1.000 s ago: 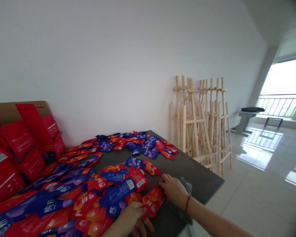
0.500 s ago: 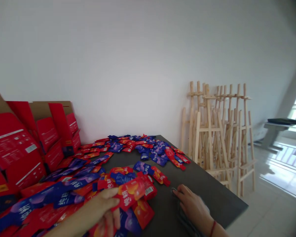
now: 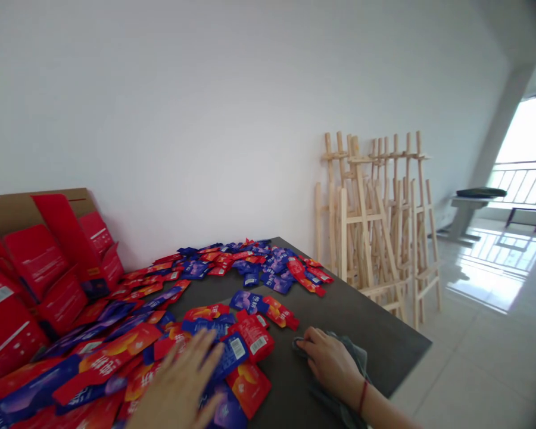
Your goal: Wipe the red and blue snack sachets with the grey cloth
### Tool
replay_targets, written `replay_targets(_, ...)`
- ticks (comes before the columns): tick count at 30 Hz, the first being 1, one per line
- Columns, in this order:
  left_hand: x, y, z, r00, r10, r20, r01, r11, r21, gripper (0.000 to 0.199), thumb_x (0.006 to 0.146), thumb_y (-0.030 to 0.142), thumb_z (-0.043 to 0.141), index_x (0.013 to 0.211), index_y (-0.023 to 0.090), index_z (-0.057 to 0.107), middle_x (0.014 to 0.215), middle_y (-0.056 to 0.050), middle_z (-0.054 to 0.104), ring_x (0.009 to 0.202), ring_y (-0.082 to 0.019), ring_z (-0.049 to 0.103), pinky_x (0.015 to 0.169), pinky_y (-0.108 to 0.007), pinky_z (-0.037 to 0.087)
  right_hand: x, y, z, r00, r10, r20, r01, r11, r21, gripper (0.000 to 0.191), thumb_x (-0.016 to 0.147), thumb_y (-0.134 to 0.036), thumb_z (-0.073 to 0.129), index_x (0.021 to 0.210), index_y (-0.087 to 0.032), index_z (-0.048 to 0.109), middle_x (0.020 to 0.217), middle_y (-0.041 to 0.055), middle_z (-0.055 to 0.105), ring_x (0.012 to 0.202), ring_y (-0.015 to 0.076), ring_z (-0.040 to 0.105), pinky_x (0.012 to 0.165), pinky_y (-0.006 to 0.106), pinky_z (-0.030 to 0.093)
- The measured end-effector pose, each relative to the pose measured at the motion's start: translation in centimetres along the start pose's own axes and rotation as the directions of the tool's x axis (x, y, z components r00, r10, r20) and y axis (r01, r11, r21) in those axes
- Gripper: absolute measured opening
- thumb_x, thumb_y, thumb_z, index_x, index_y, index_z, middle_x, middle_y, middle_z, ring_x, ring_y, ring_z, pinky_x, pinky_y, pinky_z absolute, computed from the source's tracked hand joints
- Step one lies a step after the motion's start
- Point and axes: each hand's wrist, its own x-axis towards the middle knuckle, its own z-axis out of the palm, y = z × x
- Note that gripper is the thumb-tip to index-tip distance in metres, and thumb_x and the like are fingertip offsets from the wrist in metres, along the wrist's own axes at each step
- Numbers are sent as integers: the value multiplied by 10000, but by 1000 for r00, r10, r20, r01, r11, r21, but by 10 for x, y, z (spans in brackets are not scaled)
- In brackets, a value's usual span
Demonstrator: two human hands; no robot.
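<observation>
My left hand (image 3: 178,381) is spread open over a thick layer of foil sachets in red and blue (image 3: 116,357), its fingers apart and holding nothing. Its fingertips are close to a blue sachet (image 3: 231,356) with a barcode. A red sachet (image 3: 249,388) lies just right of that hand. On the bare dark tabletop (image 3: 352,316), my right hand (image 3: 330,363) presses on a crumpled grey cloth (image 3: 357,354), gathering a fold under its fingers.
Red-and-brown cardboard cartons (image 3: 40,256) stand open along the table's left side. More sachets (image 3: 250,265) spread towards the far corner. Wooden easels (image 3: 375,220) lean against the white wall, and the table's right edge drops to a tiled floor (image 3: 486,357).
My left hand no longer holds the red sachet it lifted half a second ago and has opened. My right hand stays on the cloth, and the view has swung slightly.
</observation>
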Motion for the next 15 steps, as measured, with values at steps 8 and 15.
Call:
replay_targets(8, 76, 64, 42, 973, 105, 203, -96, 994, -56, 569, 802, 212, 447, 1365, 294, 468, 1443, -65, 439, 1372, -359, 273, 1073, -664, 171, -3, 4, 3, 1000, 22, -13, -22, 999, 31, 443, 765, -93, 467, 1134, -271, 635, 1040, 18, 589, 947, 163, 533, 833, 238, 366)
replay_targets(15, 61, -41, 46, 957, -133, 256, 121, 991, 63, 504, 827, 250, 380, 1303, 247, 545, 1376, -96, 509, 1323, -366, 341, 960, -608, 364, -5, 6, 3, 1000, 16, -3, -15, 998, 54, 485, 746, -95, 469, 1168, -285, 618, 1065, 14, 581, 961, 167, 529, 843, 250, 363)
